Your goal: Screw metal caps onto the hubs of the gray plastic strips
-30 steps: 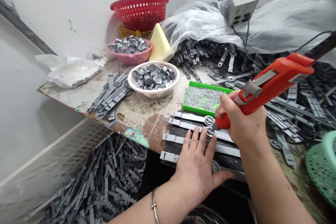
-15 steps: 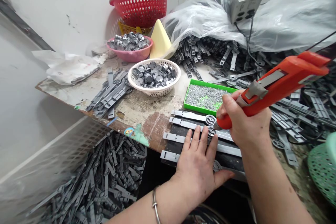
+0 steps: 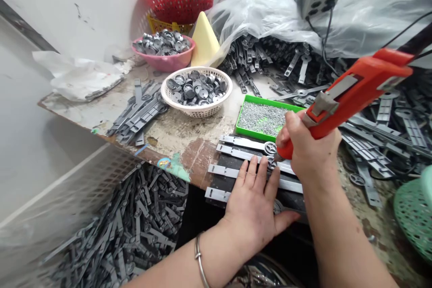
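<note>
Several long grey plastic strips point(image 3: 232, 150), each with a round hub in the middle, lie side by side across a black board point(image 3: 221, 183). My left hand point(image 3: 254, 200) rests flat over them, fingers spread, its fingertips near the hub of the second strip from the back. Closed around a red-orange electric screwdriver point(image 3: 357, 90), my right hand point(image 3: 312, 153) holds it tilted, with its tip at that same hub point(image 3: 272, 162). My left fingers and palm cover parts of the nearer strips. Any screw under the tip is too small to make out.
Behind the board sits a green tray point(image 3: 259, 119) of small screws. A white basket point(image 3: 197, 110) and a pink bowl point(image 3: 168, 61) hold round grey parts. Loose strips point(image 3: 137, 114) lie left; piles fill the right. A green basket point(image 3: 413, 216) stands at the right edge.
The view has shifted slightly, so the table sits a little higher in it. Both hands stay at the same strip, and the screwdriver tip remains at its hub.
</note>
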Demonstrator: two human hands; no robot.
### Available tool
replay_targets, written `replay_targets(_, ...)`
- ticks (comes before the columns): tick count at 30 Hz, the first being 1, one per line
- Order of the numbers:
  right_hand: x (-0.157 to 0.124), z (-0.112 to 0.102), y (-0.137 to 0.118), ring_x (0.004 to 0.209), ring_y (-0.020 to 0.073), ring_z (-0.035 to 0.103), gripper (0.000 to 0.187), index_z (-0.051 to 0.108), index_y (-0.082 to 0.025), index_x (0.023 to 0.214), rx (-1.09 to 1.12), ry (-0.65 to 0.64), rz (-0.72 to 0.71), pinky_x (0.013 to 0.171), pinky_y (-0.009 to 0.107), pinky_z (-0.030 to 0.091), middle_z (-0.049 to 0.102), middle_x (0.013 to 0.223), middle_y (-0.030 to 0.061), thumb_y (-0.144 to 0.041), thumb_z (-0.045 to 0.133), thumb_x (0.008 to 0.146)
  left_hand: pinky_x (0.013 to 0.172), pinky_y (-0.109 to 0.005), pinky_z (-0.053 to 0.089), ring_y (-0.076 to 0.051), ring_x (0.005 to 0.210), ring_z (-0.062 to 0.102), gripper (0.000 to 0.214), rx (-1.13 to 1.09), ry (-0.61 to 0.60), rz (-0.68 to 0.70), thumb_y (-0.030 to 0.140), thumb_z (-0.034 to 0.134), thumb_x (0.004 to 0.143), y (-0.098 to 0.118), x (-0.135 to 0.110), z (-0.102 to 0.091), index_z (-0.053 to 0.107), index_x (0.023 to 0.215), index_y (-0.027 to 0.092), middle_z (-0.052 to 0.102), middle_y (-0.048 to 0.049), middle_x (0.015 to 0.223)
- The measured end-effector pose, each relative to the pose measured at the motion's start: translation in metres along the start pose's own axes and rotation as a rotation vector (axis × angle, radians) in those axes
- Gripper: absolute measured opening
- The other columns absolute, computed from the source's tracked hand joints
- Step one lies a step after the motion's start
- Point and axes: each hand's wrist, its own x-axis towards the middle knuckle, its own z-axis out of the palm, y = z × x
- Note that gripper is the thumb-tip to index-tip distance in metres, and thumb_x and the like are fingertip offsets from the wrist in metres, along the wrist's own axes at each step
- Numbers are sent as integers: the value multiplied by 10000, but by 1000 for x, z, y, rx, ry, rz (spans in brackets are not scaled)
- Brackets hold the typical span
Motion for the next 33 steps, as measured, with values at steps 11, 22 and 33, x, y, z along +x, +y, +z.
replay_targets(11,9,-7,-9,355,102,457,314,455,-206,595,101,6,28,369,253,412,477,428,-59,-371,688,725,1132,-506,163,-320,1405,155,799,17,15,-5,719,217,867,0,-2,-4,350,1426,163,244,-165,1508)
replay_targets(22,72,-16,11,452,122,534,308,527,-188,697,87,21,-13,399,264,459,532,558,-35,-405,744,669,1131,-508,176,-318,1411,122,813,20,43,40,731,233,857,-8,-5,-1,239,1468,194,190,-125,1531)
replay_targets(33,86,-31,35,453,113,533,293,518,-185,723,36,34,10,400,241,470,534,552,-41,-393,721,690,1104,-514,214,-354,1391,189,832,64,100,96,728,284,850,-12,-4,2,233,1473,177,222,-144,1517)
